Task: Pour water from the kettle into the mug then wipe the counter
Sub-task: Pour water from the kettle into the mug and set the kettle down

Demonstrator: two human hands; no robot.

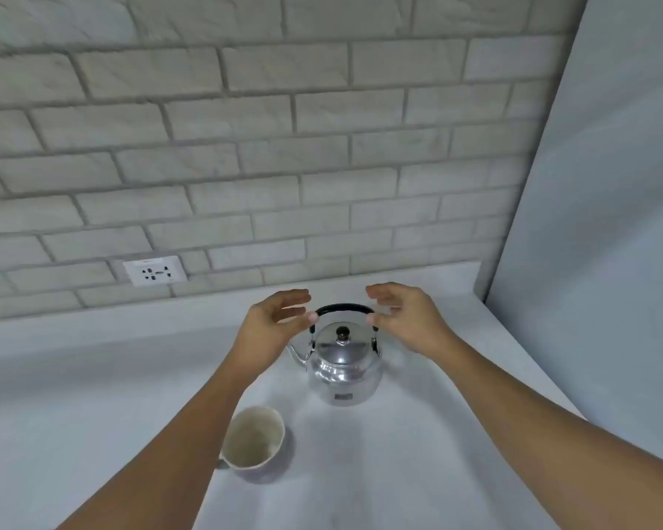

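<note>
A shiny metal kettle (344,371) stands upright on the white counter (92,395), lid on, spout pointing left, its black handle arched over the top. My left hand (272,319) hovers at the handle's left end and my right hand (406,319) at its right end. Both have fingers spread and curled, and neither grips the handle; the thumbs are close to it. A cream mug (254,439) stands upright in front of the kettle to the left, partly covered by my left forearm, and looks empty.
A brick-pattern wall runs behind the counter with a white power socket (155,270) low at the left. A plain wall (609,223) closes the counter's right side. No cloth is in view.
</note>
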